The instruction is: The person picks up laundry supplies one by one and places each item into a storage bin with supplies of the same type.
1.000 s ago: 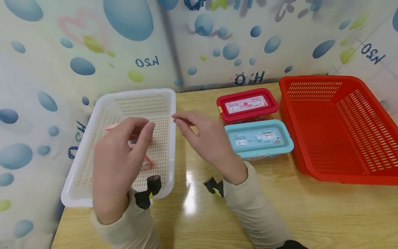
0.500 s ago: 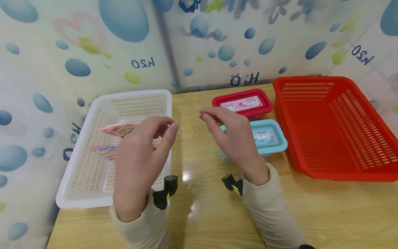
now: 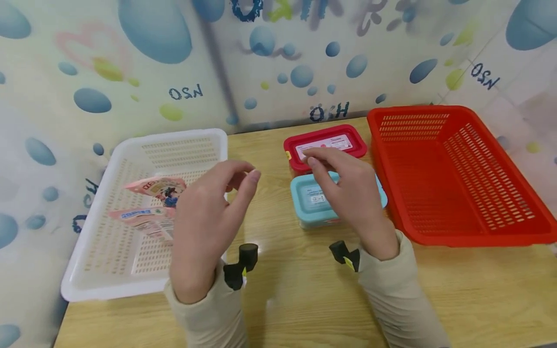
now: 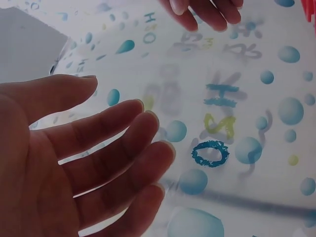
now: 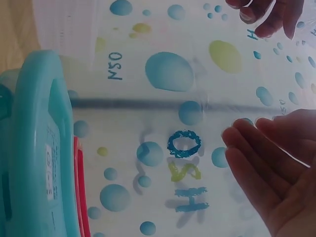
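Observation:
My left hand (image 3: 209,227) hovers by the right side of the white basket (image 3: 222,140), holding nothing; in the left wrist view its fingers (image 4: 113,163) are loosely bent and spread. Two pink triangular packets (image 3: 158,187) lie in that basket, partly hidden behind the hand. My right hand (image 3: 354,198) is raised in front of the light blue lidded box (image 3: 304,200), covering part of its lid. Nothing is in its fingers, which the right wrist view shows relaxed and nearly straight. Behind the blue box stands a box with a red lid (image 3: 322,133).
A red perforated basket (image 3: 448,179) stands to the right of the two boxes. The wooden table (image 3: 300,290) runs up to a wall (image 3: 278,63) printed with blue and green bubbles. Small black wrist mounts (image 3: 248,256) stick out from both sleeves.
Both hands have moved right, the left one from over the white basket to its edge, the right one to before the blue box. The pink packets have come into view.

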### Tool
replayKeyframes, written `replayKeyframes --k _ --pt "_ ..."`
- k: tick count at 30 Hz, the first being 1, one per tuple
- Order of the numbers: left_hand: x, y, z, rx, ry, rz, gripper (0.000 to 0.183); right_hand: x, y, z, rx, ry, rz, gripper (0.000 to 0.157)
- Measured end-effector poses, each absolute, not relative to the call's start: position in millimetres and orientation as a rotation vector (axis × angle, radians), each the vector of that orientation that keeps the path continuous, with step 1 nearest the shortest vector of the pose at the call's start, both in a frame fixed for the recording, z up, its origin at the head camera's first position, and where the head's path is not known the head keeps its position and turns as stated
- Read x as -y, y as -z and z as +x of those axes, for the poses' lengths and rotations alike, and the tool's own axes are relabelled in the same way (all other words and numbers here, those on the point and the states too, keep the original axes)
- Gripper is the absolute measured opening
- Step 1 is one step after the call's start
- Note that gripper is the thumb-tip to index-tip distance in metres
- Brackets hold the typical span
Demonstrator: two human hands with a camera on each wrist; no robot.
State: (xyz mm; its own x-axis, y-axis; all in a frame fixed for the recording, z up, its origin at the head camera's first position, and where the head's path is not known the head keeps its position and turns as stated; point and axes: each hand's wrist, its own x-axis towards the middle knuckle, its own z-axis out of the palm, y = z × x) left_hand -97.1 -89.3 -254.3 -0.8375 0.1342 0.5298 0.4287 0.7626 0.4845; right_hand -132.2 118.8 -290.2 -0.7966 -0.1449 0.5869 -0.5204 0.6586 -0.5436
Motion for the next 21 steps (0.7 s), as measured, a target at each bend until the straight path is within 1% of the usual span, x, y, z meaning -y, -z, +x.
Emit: replayKeyframes --k 10,21 --pt "72.7 258.1 -103.2 2.547 0.878 -0.44 0.035 -147.8 286.7 -128.1 2.378 -0.993 0.397 0.03" --pt "67.9 261.4 -109.4 2.634 0.853 -0.452 0.036 -173.7 282.9 -125.5 2.423 -1.011 0.264 0.031"
